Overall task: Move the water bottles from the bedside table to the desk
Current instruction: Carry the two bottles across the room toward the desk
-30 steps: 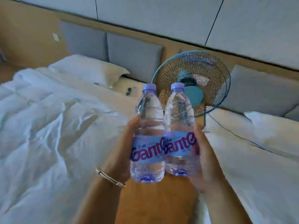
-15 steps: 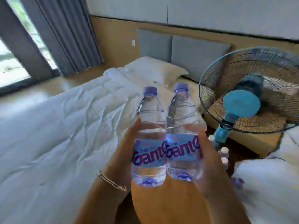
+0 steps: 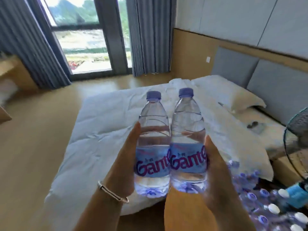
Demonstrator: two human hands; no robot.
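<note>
The left hand [image 3: 124, 162], a thin metal bracelet [image 3: 113, 192] at its wrist, is wrapped round the left clear plastic water bottle with a purple cap and blue label [image 3: 152, 147]. Touching it on the right stands the matching second clear bottle [image 3: 188, 142], clasped by the right hand [image 3: 216, 177]. Both are upright in the air, above the white rumpled bed [image 3: 100, 130] beyond the hands; no desk can be made out for certain.

The likely trouble: the bottles look full and smooth-walled, so a loosened grip while walking could let one slip. More bottles [image 3: 270, 209] lie low to the right of the right hand, a tripping risk.
</note>
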